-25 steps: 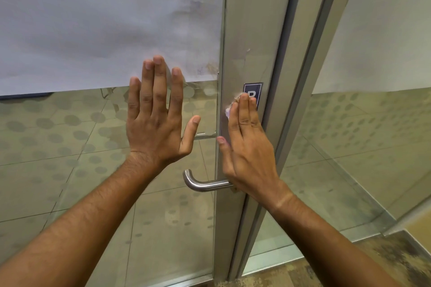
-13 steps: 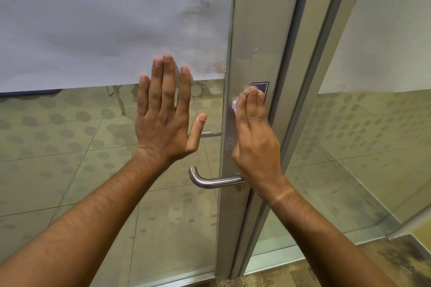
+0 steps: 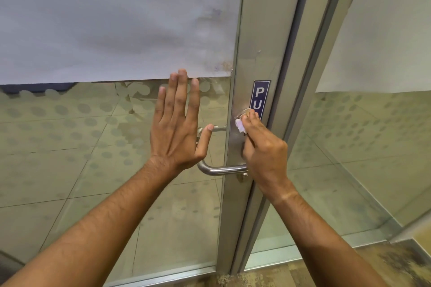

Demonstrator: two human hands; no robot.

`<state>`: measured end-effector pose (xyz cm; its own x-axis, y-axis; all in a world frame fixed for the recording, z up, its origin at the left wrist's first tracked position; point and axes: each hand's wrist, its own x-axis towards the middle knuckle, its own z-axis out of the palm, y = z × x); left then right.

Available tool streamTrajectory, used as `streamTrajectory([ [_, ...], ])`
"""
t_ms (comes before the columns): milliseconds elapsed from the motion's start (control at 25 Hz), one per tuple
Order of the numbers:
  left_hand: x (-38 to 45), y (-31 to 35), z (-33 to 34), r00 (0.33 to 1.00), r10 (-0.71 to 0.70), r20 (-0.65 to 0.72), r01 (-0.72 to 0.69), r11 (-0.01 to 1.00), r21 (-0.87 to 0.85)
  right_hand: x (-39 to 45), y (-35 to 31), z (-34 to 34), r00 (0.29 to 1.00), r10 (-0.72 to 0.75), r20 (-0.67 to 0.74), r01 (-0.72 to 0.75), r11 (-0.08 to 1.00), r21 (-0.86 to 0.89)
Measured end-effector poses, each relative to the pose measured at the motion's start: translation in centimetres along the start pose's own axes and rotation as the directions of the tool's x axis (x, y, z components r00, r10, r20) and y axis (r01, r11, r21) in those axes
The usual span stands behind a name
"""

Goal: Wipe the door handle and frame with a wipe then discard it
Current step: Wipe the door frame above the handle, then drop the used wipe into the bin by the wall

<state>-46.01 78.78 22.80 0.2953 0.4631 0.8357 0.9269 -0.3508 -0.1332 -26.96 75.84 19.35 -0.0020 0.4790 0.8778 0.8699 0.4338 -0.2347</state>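
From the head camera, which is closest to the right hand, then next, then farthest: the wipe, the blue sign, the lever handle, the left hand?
1. wipe, pinched in the right hand's fingers.
2. blue sign just above and lever handle just below: too close to call.
3. left hand, flat on the glass, leftward.

Even, soft indoor light, with no hard shadows. The glass (image 3: 70, 147) carries hazy reflections and the frame (image 3: 263, 30) a dull sheen. Wide-angle bending tilts the edges.
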Motion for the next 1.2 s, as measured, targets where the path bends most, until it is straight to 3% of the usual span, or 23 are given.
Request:
streamTrajectory([
  [320,-3.8,0.7,-2.7,0.987,-0.068,0.146,0.075,0.996,-0.041,-0.2,-3.1,-0.4,0.997,-0.044,0.063,0.042,0.998,0.043],
  [600,-7.3,-0.6,-6.3,0.962,-0.177,0.209,0.172,0.984,0.042,-0.4,-7.1,0.1,0.953,-0.285,0.104,0.268,0.952,0.147],
  [920,-14.0,-5.8,-13.8,0.908,-0.364,0.206,0.308,0.915,0.260,-1.8,-16.8,2.8,0.873,-0.484,0.055,0.436,0.827,0.356],
  [1200,-21.0,-11.3,-22.3,0.808,-0.559,0.186,0.448,0.788,0.423,-4.4,-29.1,5.5,0.818,-0.574,-0.037,0.498,0.674,0.546],
])
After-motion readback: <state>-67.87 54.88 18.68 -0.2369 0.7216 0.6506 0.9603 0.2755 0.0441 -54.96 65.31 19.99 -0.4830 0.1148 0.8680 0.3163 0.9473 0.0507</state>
